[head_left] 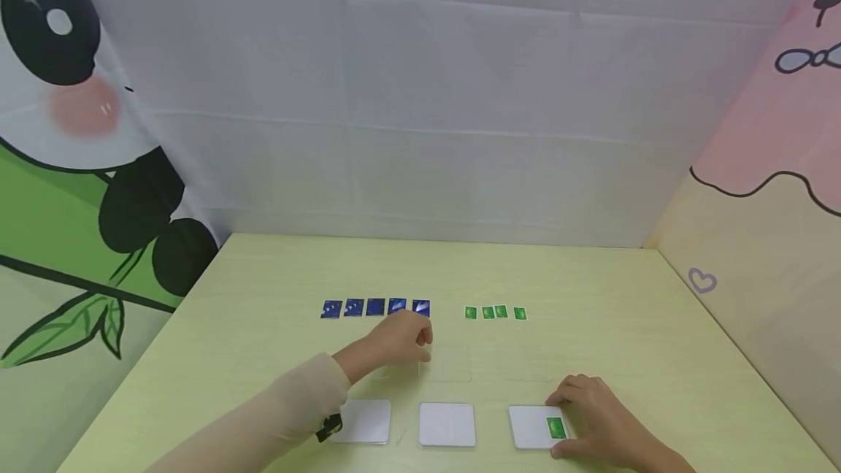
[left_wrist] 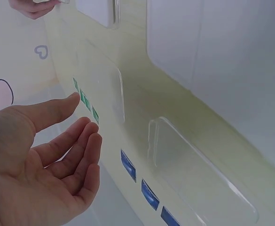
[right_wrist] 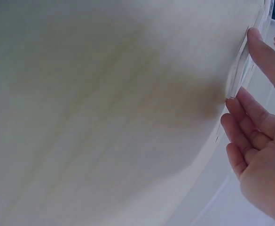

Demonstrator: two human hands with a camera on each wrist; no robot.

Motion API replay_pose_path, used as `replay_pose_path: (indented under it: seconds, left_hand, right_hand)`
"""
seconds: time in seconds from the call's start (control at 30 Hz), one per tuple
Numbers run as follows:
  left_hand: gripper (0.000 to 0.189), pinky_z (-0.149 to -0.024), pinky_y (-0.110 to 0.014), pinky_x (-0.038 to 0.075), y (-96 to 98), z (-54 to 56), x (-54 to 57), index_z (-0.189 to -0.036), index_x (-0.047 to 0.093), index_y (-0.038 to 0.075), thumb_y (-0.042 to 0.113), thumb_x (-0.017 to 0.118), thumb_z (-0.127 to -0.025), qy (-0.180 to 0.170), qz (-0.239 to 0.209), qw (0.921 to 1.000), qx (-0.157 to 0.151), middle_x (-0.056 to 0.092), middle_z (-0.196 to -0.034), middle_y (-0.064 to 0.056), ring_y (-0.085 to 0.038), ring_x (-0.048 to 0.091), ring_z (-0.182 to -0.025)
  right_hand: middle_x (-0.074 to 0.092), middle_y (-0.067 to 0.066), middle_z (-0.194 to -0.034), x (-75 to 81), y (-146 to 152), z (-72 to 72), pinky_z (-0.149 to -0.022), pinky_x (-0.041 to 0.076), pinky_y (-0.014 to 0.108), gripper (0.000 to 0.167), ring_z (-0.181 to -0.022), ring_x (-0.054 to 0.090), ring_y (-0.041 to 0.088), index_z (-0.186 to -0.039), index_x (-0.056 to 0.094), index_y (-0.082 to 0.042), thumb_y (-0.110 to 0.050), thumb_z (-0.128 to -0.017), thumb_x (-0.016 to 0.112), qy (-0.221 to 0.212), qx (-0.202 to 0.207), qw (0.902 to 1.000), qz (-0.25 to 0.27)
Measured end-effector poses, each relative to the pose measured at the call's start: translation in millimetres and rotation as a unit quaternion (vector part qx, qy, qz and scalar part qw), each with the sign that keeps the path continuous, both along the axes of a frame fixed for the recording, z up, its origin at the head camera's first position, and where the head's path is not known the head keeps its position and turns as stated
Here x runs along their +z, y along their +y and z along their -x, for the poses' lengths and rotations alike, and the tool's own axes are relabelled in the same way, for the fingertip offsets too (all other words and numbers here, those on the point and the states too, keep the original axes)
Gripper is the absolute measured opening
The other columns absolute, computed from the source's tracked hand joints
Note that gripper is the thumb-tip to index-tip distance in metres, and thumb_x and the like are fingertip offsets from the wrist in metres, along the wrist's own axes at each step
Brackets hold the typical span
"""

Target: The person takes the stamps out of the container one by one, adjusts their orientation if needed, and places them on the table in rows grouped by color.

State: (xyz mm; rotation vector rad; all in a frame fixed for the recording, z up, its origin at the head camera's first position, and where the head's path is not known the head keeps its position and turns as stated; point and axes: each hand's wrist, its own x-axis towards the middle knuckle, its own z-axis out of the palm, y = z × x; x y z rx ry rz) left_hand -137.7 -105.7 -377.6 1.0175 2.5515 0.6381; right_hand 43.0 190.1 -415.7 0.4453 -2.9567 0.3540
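Observation:
My left hand point(head_left: 397, 336) hovers near the right end of a row of small dark blue cards point(head_left: 375, 306). In the left wrist view its thumb and curved fingers stand apart with nothing between them. Close beside it lies a clear plastic lid point(left_wrist: 198, 174). At the front right, my right hand point(head_left: 601, 422) holds a flat white rounded case point(head_left: 528, 427) by its right end, thumb on the near edge and fingertips on the far edge. A small green card point(head_left: 555, 428) lies on the right part of that case.
Several small green cards point(head_left: 488, 312) form a row right of the blue ones. Two more white cases, one in the middle point(head_left: 447, 425) and one at left point(head_left: 366, 422), lie along the front. Another clear lid point(head_left: 450, 366) lies mid-table. Printed cloth walls point(head_left: 407, 93) enclose the table.

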Motion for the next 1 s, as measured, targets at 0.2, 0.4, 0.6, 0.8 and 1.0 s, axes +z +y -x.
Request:
replay_pose_path:
  seconds: [0.2,0.4,0.6,0.8,1.0]
  left_hand:
    - [0.017,-0.069,-0.024,0.046,1.0,-7.0,0.6,-0.088,0.066,0.003,0.012,0.076,-0.077,0.007,-0.005,0.9997,-0.022,0.062,-0.08,-0.002,-0.011,0.051,-0.073]
    - [0.017,-0.068,-0.022,0.044,5.0,-14.9,0.8,-0.089,0.067,0.004,0.013,0.077,-0.078,-0.002,0.009,0.9997,-0.021,0.061,-0.08,0.0,-0.009,0.049,-0.072]
    - [0.017,-0.066,-0.02,0.043,9.7,-22.5,2.4,-0.088,0.066,0.003,0.012,0.077,-0.078,-0.012,0.005,0.9993,-0.035,0.06,-0.077,0.0,-0.008,0.048,-0.07]
    - [0.016,-0.066,-0.018,0.043,15.3,-29.8,1.6,-0.088,0.066,0.003,0.011,0.077,-0.078,-0.024,0.002,0.9986,-0.048,0.059,-0.076,0.002,-0.006,0.048,-0.07]
    - [0.014,-0.065,-0.017,0.043,19.0,-37.1,1.2,-0.085,0.066,0.004,0.011,0.076,-0.078,-0.024,0.003,0.9982,-0.054,0.058,-0.076,0.003,-0.005,0.047,-0.069]
  right_hand:
    - [0.06,-0.021,-0.096,-0.3,-5,-5.6,-0.087,0.043,0.039,0.051,-0.092,0.053,0.005,-0.095,0.068,-0.024,-0.062,-0.062,0.078,-0.008,-0.014,0.9999,0.005]
    - [0.06,-0.021,-0.096,-1.1,-9,-9.9,-0.087,0.043,0.038,0.051,-0.092,0.052,0.004,-0.095,0.068,-0.024,-0.063,-0.063,0.078,-0.002,-0.015,0.9999,0.006]
    - [0.06,-0.022,-0.096,-2.0,-12,-13.4,-0.087,0.043,0.037,0.051,-0.091,0.052,0.003,-0.094,0.068,-0.025,-0.063,-0.063,0.077,-0.005,-0.016,0.9998,0.007]
    - [0.06,-0.021,-0.096,-2.2,-16,-16.8,-0.087,0.044,0.039,0.052,-0.091,0.052,0.004,-0.095,0.068,-0.024,-0.064,-0.063,0.077,-0.01,-0.018,0.9997,0.009]
    - [0.06,-0.021,-0.097,-2.1,-20,-22.1,-0.089,0.044,0.04,0.051,-0.093,0.052,0.004,-0.095,0.068,-0.024,-0.062,-0.063,0.078,-0.019,-0.027,0.9994,0.012]
